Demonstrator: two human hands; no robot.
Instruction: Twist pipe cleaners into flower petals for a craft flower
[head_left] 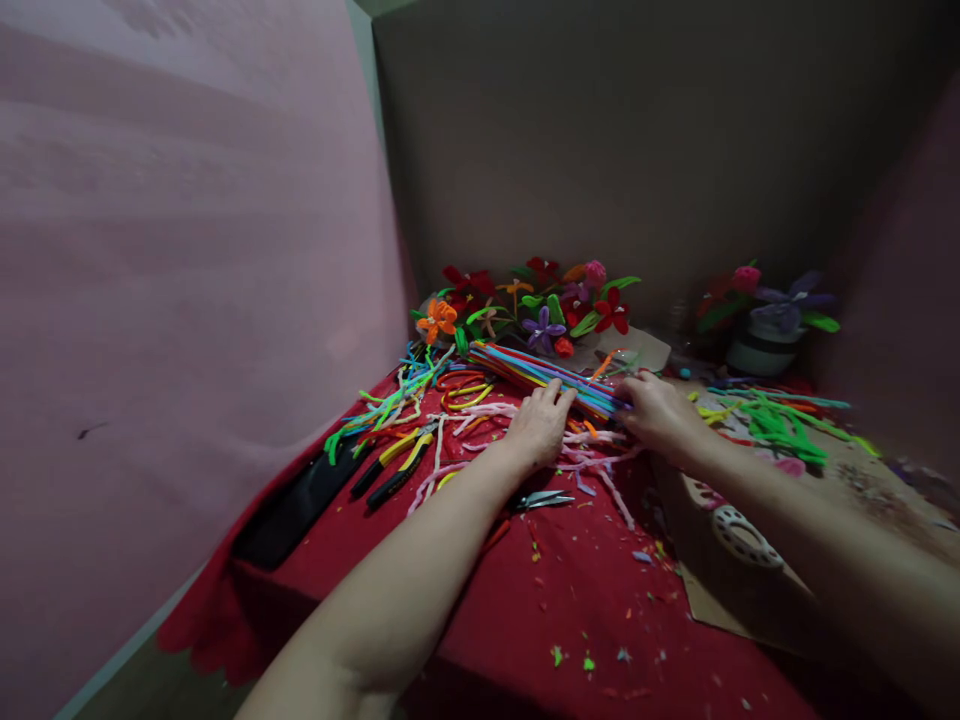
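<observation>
A bundle of long, many-coloured pipe cleaners (517, 362) lies slantwise across the middle of the table. My left hand (538, 425) grips its near side, fingers curled against the stems. At the bundle's right end, my right hand (660, 412) is closed around the tips, its fingertips partly hidden. Loose pink pipe cleaners (600, 458) are spread below both hands. Scissors (546, 499) lie by my left wrist, blades showing and handles partly covered by my forearm. Pliers with yellow and black handles (401, 465) rest to the left.
Pipe-cleaner flowers (544, 328) stand along the back wall, and more fill a pot (761, 348) at the right. Green pipe cleaners (787, 425) lie on cardboard (720, 590), near a white oval piece (746, 537). A black flat object (300, 505) sits at the left edge. Scraps dot the red cloth (525, 620).
</observation>
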